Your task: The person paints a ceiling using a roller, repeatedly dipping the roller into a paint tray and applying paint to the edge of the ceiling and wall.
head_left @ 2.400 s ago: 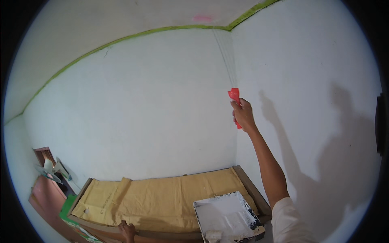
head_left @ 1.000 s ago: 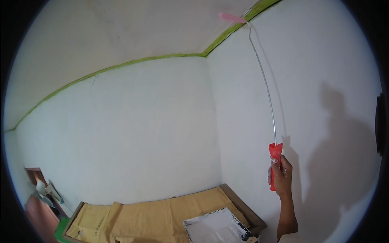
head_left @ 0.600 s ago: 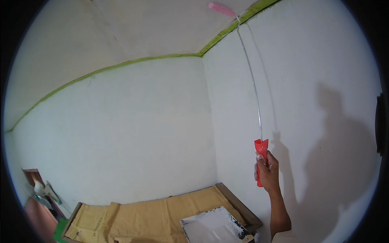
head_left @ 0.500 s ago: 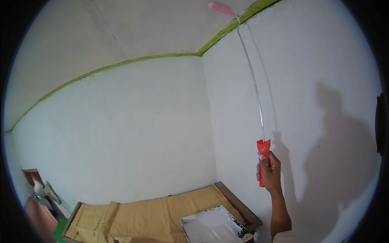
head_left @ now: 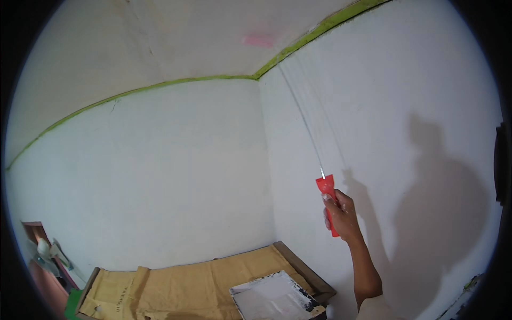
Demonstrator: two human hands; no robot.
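Note:
My right hand is wrapped round the red handle of a paint roller, with whitish smears on the fingers. From the handle a long thin metal rod slants up and to the left. At its top, the pink roller head is blurred by motion against the pale ceiling, close to the green trim strip. Whether the head presses on the surface I cannot tell. Below lies a paint tray with whitish paint and dark-spattered edges. My left hand does not show.
Brown paper covers a wood-edged surface under the tray, against the corner of two white walls. At the far left are a green object and several items by a small brown-framed opening. Shadows fall on the right wall.
The roller head has swept left and down along the ceiling beside the green strip. My right hand and the handle have shifted left and slightly up, tilting the rod further left.

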